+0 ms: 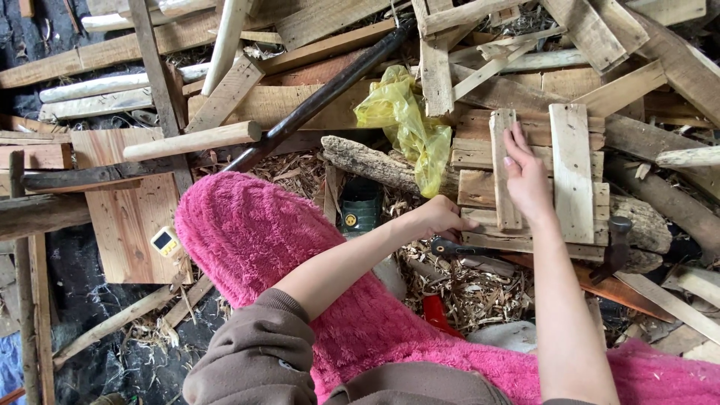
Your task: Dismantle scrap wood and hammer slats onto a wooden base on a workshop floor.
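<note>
Head view: the right hand (527, 180) presses flat, fingers together, on a narrow wooden slat (504, 161) of the pallet piece (574, 176), while the left hand (442, 217) curls closed around a dark tool handle (448, 246) at its near left edge.

- A crumpled yellow plastic bag (405, 124) lies on the scrap timber.
- A long dark pole (322, 94) slants across the planks.
- Wood shavings (465, 289) cover the ground.
- A small yellow-and-white gadget (165, 241) rests on a board.

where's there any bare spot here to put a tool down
Barest: the flat plywood sheet left of the pink fleece-clad knee, free beyond a small yellow gadget. The slatted wooden panel is taken by the right hand; the left hand sits at its edge. Elsewhere, piled planks and shavings.
</note>
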